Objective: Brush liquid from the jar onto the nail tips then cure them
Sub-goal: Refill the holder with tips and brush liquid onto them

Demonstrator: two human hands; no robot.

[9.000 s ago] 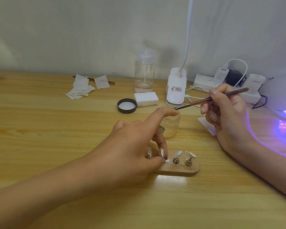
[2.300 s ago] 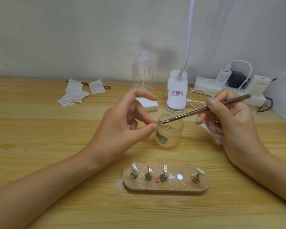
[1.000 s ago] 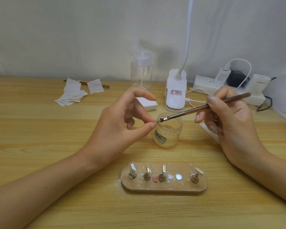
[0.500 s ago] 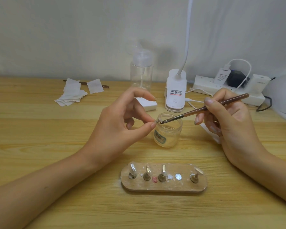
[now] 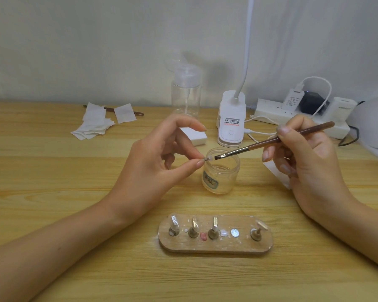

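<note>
1. Left hand [image 5: 153,168]: is hovering over the worktop [image 5: 52,203], just left of the jar; its fingers [image 5: 191,167] are pinching a small peg that carries one nail tip [image 5: 208,158], while the index finger is arching free above
2. Nail tip in hand: is being held at the jar's left rim, level with the mouth and just beside the bristles; whether the bristles are touching it cannot be told
3. Right hand [image 5: 306,162]: its fingers are grasping the brush pen-fashion, around the middle of the handle
4. Brush [image 5: 271,141]: brown handle and metal ferrule; it is slanting down to the left, with the dark flat bristles lying over the jar's open mouth
5. Jar [image 5: 222,177]: clear, labelled and lidless; it is standing upright on the worktop between the two hands
6. Wooden holder [image 5: 216,247]: is lying in front of the jar, nearest the person; four nail tips [image 5: 174,222] are standing on it, three to the left and one at the right end; a bare metal disc [image 5: 234,232] is showing between them
7. Back row: a pump bottle [image 5: 186,94], a clip lamp base [image 5: 231,120] and a power strip [image 5: 268,112] are standing along the wall; white wipes [image 5: 94,124] are lying at the left
8. White domed unit [image 5: 373,125]: is sitting at the right edge, partly out of view
</note>
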